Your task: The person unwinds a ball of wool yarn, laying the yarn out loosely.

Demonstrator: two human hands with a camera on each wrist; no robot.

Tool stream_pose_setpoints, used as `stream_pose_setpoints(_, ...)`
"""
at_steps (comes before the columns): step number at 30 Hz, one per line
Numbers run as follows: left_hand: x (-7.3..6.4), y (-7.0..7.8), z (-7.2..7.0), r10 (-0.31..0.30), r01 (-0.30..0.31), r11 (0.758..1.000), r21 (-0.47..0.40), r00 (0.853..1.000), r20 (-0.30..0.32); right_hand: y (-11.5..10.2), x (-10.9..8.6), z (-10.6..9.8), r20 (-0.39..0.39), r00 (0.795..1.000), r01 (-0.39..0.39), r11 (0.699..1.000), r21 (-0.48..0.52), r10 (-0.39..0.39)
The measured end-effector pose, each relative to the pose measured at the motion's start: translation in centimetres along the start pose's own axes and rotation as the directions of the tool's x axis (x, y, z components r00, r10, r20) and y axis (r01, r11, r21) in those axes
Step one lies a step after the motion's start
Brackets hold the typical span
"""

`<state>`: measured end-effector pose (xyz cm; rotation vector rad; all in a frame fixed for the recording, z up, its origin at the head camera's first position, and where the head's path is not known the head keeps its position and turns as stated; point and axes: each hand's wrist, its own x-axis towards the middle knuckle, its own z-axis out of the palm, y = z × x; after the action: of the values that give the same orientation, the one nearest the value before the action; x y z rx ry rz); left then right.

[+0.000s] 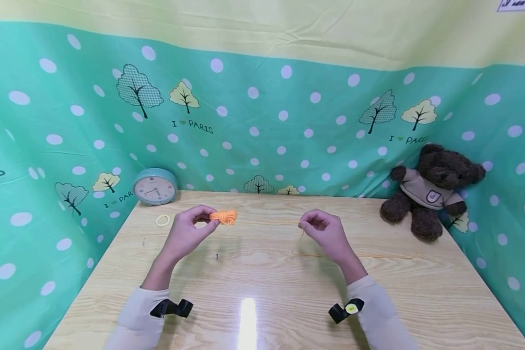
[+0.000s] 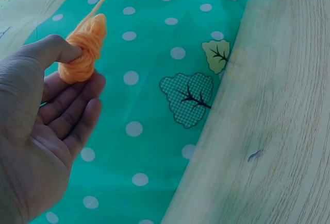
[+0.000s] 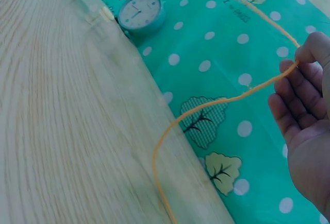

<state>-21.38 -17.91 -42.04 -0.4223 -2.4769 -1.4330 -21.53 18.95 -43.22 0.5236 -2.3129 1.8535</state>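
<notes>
My left hand (image 1: 190,227) pinches a small bundle of orange yarn (image 1: 224,217) between thumb and fingers, raised over the table. In the left wrist view the bundle (image 2: 82,54) is wound round its middle, and a strand runs up from its top. My right hand (image 1: 326,232) pinches that yarn strand (image 3: 263,86) between thumb and forefinger. From the bundle the strand stretches across to the right hand, then hangs down in a loose curve. Its tail (image 1: 372,255) lies along the table to the right.
On the wooden table (image 1: 262,282) a teal clock (image 1: 155,186) stands at the back left, with a pale ring (image 1: 163,220) in front of it. A small dark bit (image 1: 217,256) lies near the left hand. A brown teddy bear (image 1: 433,189) sits at the back right against the curtain (image 1: 288,121).
</notes>
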Motion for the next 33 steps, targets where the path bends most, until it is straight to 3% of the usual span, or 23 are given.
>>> stream_pose_setpoints(13,0.1,-0.2,-0.1,-0.003,0.003,1.0,-0.001,1.0,0.003,-0.1,-0.8,-3.1,-0.079,0.996,0.033,0.999,-0.002,-0.033)
stream_pose_setpoints(33,0.1,-0.4,0.0,-0.002,0.002,1.0,0.002,1.0,-0.004,1.3,-2.3,-6.9,-0.143,0.99,-0.002,0.998,-0.057,-0.006)
